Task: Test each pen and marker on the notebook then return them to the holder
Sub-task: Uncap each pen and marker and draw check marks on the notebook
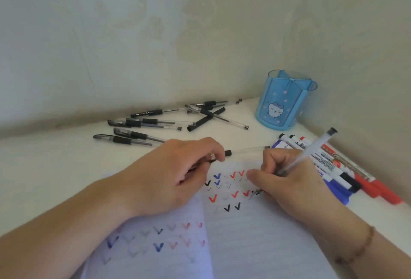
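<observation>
An open lined notebook (pixel 255 245) lies in front of me, covered with red, blue and black check marks. My right hand (pixel 291 180) grips a clear gel pen (pixel 311 149), its tip resting on the right page by a red mark and its black end pointing up and to the right. My left hand (pixel 178 176) rests on the notebook's top left, its fingers curled round the dark grip of a second gel pen (pixel 246 151). That pen's clear barrel points right, towards my right hand. The blue translucent holder (pixel 284 102) stands in the far right corner and looks empty.
Several black gel pens (pixel 164 123) lie scattered on the white table (pixel 49 167) behind my left hand. A row of whiteboard markers (pixel 347 174) in red, blue and black lies along the right edge. Walls close off the back and right.
</observation>
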`<state>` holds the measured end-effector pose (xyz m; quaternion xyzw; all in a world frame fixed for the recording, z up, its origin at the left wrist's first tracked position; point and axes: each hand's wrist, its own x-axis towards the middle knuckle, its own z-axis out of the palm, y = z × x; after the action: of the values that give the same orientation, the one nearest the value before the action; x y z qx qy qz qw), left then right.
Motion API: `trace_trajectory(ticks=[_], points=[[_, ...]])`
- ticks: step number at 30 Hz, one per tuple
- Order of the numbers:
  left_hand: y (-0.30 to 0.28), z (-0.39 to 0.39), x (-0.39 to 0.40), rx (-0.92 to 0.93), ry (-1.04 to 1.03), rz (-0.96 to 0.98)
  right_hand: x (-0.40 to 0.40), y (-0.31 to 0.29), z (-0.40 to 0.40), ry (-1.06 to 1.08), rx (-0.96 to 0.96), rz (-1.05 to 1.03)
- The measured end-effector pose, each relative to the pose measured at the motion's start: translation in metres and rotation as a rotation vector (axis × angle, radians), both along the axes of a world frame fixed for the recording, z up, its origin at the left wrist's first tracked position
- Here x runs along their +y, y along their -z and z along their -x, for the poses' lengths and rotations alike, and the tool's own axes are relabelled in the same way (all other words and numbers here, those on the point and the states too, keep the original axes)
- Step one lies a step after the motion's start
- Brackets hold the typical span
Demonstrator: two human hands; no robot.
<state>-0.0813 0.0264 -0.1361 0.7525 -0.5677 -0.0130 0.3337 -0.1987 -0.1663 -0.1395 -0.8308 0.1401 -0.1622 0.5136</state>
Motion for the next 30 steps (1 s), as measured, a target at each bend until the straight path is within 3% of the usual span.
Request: trace_trajectory(ticks=[7,17,21,24,30], points=[[0.007,-0.002,-0.006,0.033,0.051,0.134,0.002,0.003,0.000,-0.078,0.022,0.181],[0.008,-0.004,-0.005,-0.031,-0.053,0.118,0.000,0.002,-0.001,-0.075,0.034,0.184],[0.007,-0.003,-0.005,-0.015,-0.057,0.178,0.000,-0.006,0.000,-0.025,-0.106,-0.094],[0.006,-0.003,-0.005,0.013,-0.069,0.218,-0.003,-0.014,0.002,-0.166,-0.204,-0.362],[0.008,0.000,-0.008,0.090,-0.062,0.267,-0.003,-0.010,0.005,-0.336,-0.257,-0.461]])
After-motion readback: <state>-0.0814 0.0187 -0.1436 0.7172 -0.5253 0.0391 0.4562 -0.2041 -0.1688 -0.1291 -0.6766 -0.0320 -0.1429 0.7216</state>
